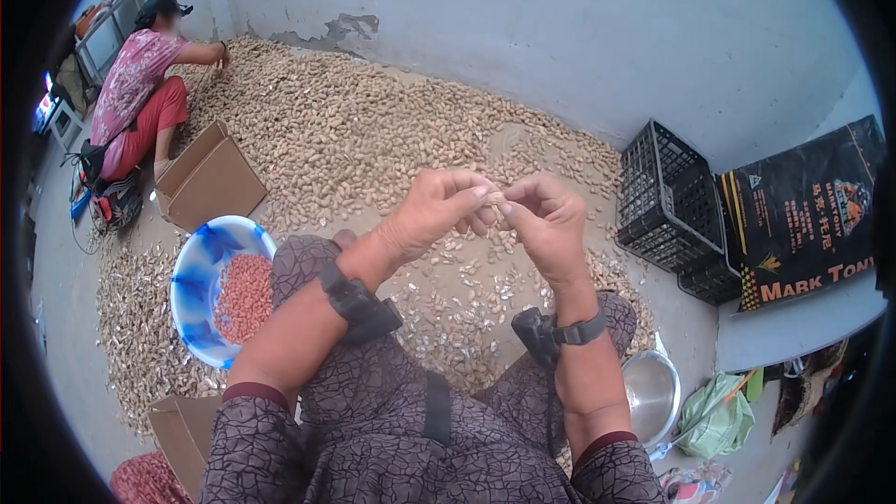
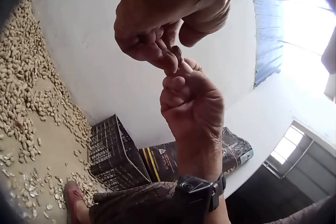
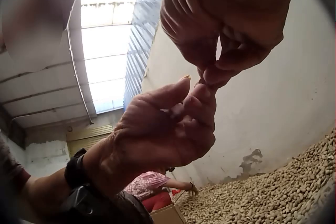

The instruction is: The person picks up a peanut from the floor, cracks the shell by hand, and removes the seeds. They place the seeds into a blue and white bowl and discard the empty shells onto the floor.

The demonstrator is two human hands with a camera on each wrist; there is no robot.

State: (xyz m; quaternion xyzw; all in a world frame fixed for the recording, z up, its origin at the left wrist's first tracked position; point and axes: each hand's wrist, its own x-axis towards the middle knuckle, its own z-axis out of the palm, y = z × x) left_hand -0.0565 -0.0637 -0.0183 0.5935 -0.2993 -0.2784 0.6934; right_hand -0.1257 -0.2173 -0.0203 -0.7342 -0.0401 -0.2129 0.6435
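Note:
Between the two hands, a small peanut (image 1: 496, 204) is held at the fingertips; in the left wrist view the brown peanut (image 2: 178, 54) shows where both hands meet. The left hand (image 1: 437, 210) has its fingers curled, thumb and fingertips at the peanut. From the other side the right hand (image 1: 549, 222) pinches it with thumb and forefinger. In the right wrist view the fingers of the left hand (image 3: 168, 124) and the right hand (image 3: 231, 29) meet and mostly hide the peanut.
Unshelled peanuts (image 1: 355, 131) cover the floor by the wall. A blue-white basin (image 1: 188, 299) holds red kernels. Around stand a cardboard box (image 1: 219, 182), black crates (image 1: 653, 201), a metal bowl (image 1: 651, 392) and a black sack (image 1: 803, 215). A person (image 1: 140, 103) squats at the back left.

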